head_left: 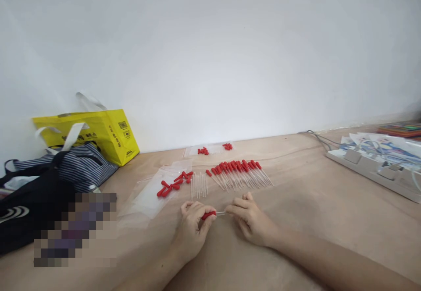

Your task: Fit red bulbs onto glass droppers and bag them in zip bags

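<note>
My left hand (194,223) pinches a red rubber dropper bulb (208,215) between thumb and forefinger. From the right, my right hand (248,221) grips a thin clear glass tube (221,213), whose end meets the bulb's mouth; how deep it sits inside cannot be made out. Beyond my hands lies a row of droppers (237,175), clear tubes with red bulbs on their far ends. To their left is a group of bare glass tubes (199,185). Loose red bulbs (174,185) lie on a clear plastic bag (151,196) farther left.
Another clear bag (215,151) with red bulbs lies near the wall. A yellow bag (121,137), a striped bag (85,164) and a black bag (36,207) stand at left. A white power strip (368,172) with cables and printed packets (384,146) are at right.
</note>
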Demonstrator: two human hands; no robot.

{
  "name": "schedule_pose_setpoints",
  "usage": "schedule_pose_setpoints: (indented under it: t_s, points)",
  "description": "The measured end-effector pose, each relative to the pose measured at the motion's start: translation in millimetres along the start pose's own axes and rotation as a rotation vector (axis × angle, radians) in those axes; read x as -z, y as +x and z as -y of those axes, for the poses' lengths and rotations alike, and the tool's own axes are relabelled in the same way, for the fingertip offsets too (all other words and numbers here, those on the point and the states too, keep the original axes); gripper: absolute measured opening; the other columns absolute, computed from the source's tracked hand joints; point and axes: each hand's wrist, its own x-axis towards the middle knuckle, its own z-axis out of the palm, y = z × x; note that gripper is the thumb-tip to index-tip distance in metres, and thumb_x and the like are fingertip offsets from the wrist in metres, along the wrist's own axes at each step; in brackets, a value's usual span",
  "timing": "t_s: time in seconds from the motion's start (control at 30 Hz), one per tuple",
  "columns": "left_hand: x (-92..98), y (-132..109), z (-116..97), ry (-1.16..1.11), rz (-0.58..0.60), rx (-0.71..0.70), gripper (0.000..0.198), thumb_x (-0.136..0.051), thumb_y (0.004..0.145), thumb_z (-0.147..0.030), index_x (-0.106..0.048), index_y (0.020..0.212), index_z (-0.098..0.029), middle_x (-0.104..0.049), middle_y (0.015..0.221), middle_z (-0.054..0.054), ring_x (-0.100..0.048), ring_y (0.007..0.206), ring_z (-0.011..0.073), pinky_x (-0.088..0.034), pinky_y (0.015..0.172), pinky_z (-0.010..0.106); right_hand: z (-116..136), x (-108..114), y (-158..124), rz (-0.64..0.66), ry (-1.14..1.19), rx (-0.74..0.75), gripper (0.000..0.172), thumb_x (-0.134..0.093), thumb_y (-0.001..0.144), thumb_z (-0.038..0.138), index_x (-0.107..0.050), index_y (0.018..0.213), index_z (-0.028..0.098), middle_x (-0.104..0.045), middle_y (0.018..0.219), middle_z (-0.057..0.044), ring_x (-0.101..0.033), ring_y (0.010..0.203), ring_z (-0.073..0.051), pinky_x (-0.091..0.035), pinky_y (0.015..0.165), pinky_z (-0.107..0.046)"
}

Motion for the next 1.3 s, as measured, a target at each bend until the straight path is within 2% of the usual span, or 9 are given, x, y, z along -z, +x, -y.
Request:
schedule_pose_setpoints:
  t_s: [0.2,0.37,0.57,0.63,0.73,0.8,0.87,1.03,1.3]
  points:
    - [-1.8,-1.2,-2.6,0.026,0.017,-0.049,0.014,-0.045,0.081,-0.025,-0.056,0.073,-0.021,-0.062,0.064,-0.002,-0.054,0.065,0.0153,-0.03,0.077,0.036,3.4,-4.7,3.6,-0.002,0.021,0.027,0.025,-0.036,0.074,0.004,-0.054,0.087,0.017,-0.053,0.073,-0.002,-0.04,0.063,-0.013,-0.023,0.066,-0.028]
    - [-1.0,3.1,1.2,0.024,0.072,-0.008,0.015,-0.045,0.081,-0.027,-0.058,0.076,-0.021,-0.063,0.068,-0.001,-0.055,0.069,0.0164,-0.028,0.081,0.039,4.0,-4.0,7.6,0.037,-0.001,-0.015,0.022,-0.035,0.079,0.008,-0.054,0.088,0.017,-0.055,0.077,-0.002,-0.044,0.066,-0.012,-0.022,0.066,-0.027]
    - [10.6,14.0,17.6,0.108,0.069,0.028,0.02,-0.05,0.078,-0.035,-0.058,0.095,-0.027,-0.064,0.094,0.002,-0.052,0.091,0.0221,-0.025,0.086,0.043,5.6,5.1,11.9,0.062,-0.129,-0.128,0.015,-0.044,0.081,0.019,-0.059,0.081,0.021,-0.058,0.078,-0.002,-0.047,0.077,-0.015,-0.02,0.068,-0.03]
    - [17.8,16.9,30.1,0.204,0.0,0.138,0.03,-0.053,0.075,-0.037,-0.054,0.102,-0.027,-0.06,0.104,0.004,-0.049,0.099,0.0247,-0.024,0.087,0.045,3.6,4.7,16.2,0.041,-0.132,-0.217,0.016,-0.044,0.081,0.019,-0.06,0.08,0.021,-0.06,0.077,-0.001,-0.048,0.078,-0.015,-0.02,0.068,-0.03]
    - [29.8,19.6,52.7,0.37,-0.087,0.4,0.025,-0.051,0.075,-0.033,-0.054,0.098,-0.024,-0.059,0.102,0.007,-0.048,0.099,0.0262,-0.029,0.082,0.044,-2.7,-0.5,31.0,-0.02,-0.148,-0.437,0.018,-0.043,0.081,0.02,-0.061,0.081,0.021,-0.063,0.08,0.0,-0.051,0.079,-0.015,-0.021,0.069,-0.029]
    - [36.6,20.0,65.6,0.447,-0.065,0.507,0.021,-0.05,0.075,-0.03,-0.054,0.094,-0.022,-0.059,0.099,0.008,-0.049,0.097,0.0261,-0.031,0.079,0.042,-7.9,-6.3,45.9,-0.046,-0.188,-0.575,0.018,-0.042,0.081,0.022,-0.061,0.085,0.022,-0.064,0.08,0.0,-0.052,0.08,-0.015,-0.022,0.07,-0.029]
    - [41.2,19.4,74.0,0.488,-0.023,0.551,0.019,-0.048,0.076,-0.029,-0.055,0.092,-0.022,-0.058,0.098,0.008,-0.05,0.097,0.0259,-0.032,0.078,0.04,-12.5,-13.4,62.2,-0.062,-0.223,-0.624,0.02,-0.041,0.081,0.023,-0.061,0.087,0.021,-0.065,0.082,-0.002,-0.053,0.083,-0.017,-0.022,0.072,-0.03]
    - [44.8,18.1,77.7,0.545,0.023,0.555,0.018,-0.046,0.077,-0.029,-0.056,0.089,-0.02,-0.057,0.094,0.008,-0.051,0.094,0.0251,-0.033,0.075,0.038,-17.3,-32.6,91.8,-0.073,-0.293,-0.693,0.024,-0.04,0.081,0.022,-0.063,0.08,0.016,-0.065,0.083,-0.01,-0.054,0.085,-0.021,-0.022,0.074,-0.034]
    - [44.4,19.9,83.5,0.628,-0.005,0.5,0.024,-0.047,0.078,-0.027,-0.059,0.097,-0.02,-0.057,0.093,0.008,-0.05,0.093,0.0254,-0.031,0.075,0.038,-15.4,-44.0,104.5,-0.022,-0.348,-0.774,0.024,-0.042,0.079,0.027,-0.061,0.079,0.012,-0.065,0.077,-0.014,-0.059,0.073,-0.022,-0.022,0.076,-0.037]
